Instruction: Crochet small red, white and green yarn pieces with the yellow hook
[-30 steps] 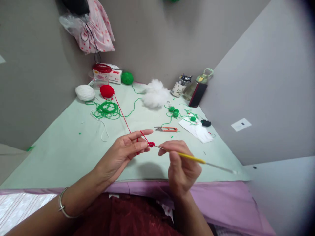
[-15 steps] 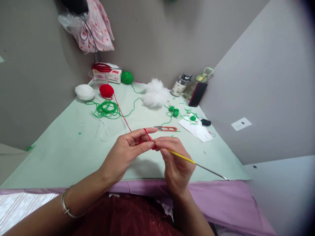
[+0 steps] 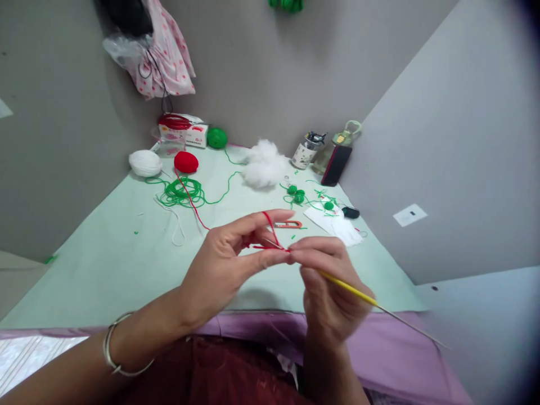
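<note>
My left hand (image 3: 236, 253) pinches a small piece of red yarn (image 3: 264, 247) between thumb and fingers, and a strand loops over its raised index finger. In my right hand (image 3: 333, 287) is a crochet hook (image 3: 352, 290) with a yellow grip and metal ends, held like a pen. The hook's working tip lies in the red loops beside my left thumb; its other end points down to the right. From my left hand the red strand runs back to the red yarn ball (image 3: 186, 162). Orange thread snips (image 3: 289, 224) lie behind my fingers, partly hidden.
At the back left are a white yarn ball (image 3: 145, 163), loose green yarn (image 3: 181, 192), a green ball (image 3: 217, 138) and a box (image 3: 196, 135). White stuffing (image 3: 265, 163) sits mid-table. Rightward are small green pieces (image 3: 298, 196), a pen cup (image 3: 304, 154), a phone (image 3: 336, 166) and white paper (image 3: 333, 222).
Both hands have shifted right with the yarn and hook. The hook's metal tip now shows in the red loops. The red ball has turned slightly, its strand now leaving from its left side.
</note>
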`<move>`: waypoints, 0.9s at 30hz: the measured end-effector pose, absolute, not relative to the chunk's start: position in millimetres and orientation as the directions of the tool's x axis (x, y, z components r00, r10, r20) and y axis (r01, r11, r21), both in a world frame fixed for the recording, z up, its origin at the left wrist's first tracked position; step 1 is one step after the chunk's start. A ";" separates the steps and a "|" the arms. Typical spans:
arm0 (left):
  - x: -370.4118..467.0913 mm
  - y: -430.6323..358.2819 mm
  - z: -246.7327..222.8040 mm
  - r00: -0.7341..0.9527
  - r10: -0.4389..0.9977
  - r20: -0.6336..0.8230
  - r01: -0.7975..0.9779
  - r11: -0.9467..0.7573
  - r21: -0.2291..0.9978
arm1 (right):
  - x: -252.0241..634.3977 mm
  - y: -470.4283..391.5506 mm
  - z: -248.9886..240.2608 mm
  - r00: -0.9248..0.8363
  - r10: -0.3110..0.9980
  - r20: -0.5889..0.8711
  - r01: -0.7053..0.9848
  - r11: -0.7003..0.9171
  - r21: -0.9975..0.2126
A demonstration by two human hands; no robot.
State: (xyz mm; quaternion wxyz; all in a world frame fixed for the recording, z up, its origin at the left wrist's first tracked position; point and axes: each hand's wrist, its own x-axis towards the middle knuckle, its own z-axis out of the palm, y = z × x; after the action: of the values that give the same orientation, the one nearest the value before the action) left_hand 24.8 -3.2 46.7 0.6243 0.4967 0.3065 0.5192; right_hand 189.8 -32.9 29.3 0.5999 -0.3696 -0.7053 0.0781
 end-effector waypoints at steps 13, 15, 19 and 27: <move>23.0 -1.4 13.4 0.292 0.944 -0.153 -0.537 0.294 0.791 | 168.6 -16.8 -22.6 0.070 0.541 0.838 0.477 0.720 -0.504; 20.7 -0.6 14.1 0.273 0.950 -0.151 -0.536 0.280 0.796 | 169.6 -16.5 -16.9 0.098 0.607 0.789 0.374 0.712 -0.594; 17.5 1.0 14.0 0.259 0.957 -0.130 -0.529 0.254 0.810 | 172.2 -17.7 -7.8 0.066 0.638 0.767 0.325 0.713 -0.621; 20.5 -3.8 8.6 0.282 0.950 -0.136 -0.544 0.275 0.793 | 164.9 -15.9 -25.5 -0.033 0.444 0.896 0.630 0.705 -0.326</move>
State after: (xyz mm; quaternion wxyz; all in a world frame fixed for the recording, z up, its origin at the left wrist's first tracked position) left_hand 20.5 -3.8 8.6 0.7335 0.3211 0.3157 0.5091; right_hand 164.9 -15.9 -25.5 0.5849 -0.3757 -0.7144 -0.0796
